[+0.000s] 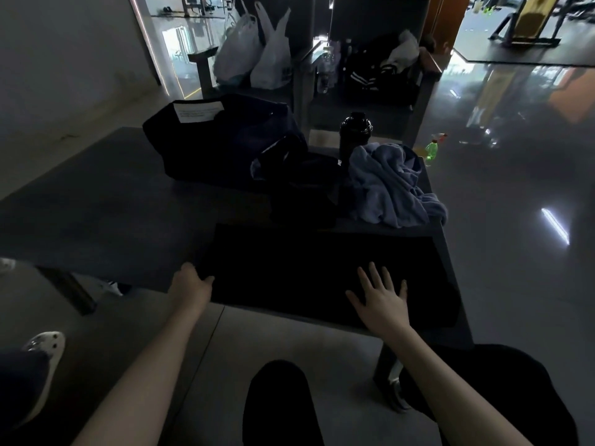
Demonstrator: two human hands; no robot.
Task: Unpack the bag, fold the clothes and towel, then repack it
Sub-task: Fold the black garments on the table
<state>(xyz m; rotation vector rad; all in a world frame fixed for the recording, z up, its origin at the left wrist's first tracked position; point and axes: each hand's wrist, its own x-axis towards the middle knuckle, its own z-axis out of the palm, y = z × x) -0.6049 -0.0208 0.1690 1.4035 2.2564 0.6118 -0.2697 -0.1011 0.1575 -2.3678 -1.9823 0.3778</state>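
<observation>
A black garment (299,265) lies spread flat on the near right part of the dark table (106,214). My left hand (193,283) grips its near left corner, fingers curled under the edge. My right hand (381,292) rests flat on the cloth with fingers spread. A dark blue bag (222,140) with a white label sits at the back of the table. More dark clothing (302,185) lies heaped in front of the bag. A crumpled blue-grey towel (391,185) is piled at the table's right edge.
A black bottle (354,132) stands behind the towel. A green spray bottle (431,151) is on the floor beyond the table's right edge. White plastic bags (254,53) and a bench with items stand further back. Someone's shoes (42,349) show at the left.
</observation>
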